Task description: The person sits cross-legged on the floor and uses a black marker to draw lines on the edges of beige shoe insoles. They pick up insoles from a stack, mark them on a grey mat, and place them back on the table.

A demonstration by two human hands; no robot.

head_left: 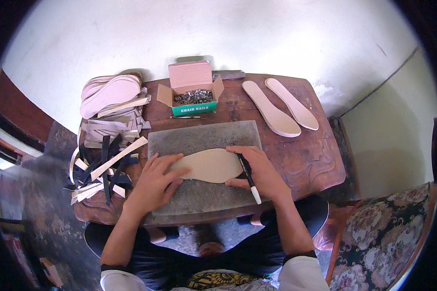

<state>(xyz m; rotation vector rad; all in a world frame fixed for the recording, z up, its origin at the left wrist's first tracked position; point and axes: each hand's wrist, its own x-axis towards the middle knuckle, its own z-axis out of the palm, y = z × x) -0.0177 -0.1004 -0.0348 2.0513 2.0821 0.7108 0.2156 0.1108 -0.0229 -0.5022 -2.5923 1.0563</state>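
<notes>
Against the pale wall I see a table; on its slab lies a sole, left hand gripping it at nine o'clock, right hand at three, also clasping a pen.

2 white sleeves end in black cuffs; a yellow-and-black ornamental print marks the shirt front; the trousers are black.

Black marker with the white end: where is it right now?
In the head view, the marker sits right of centre, tucked in the right hand, beside the right end of the beige sole.
</notes>
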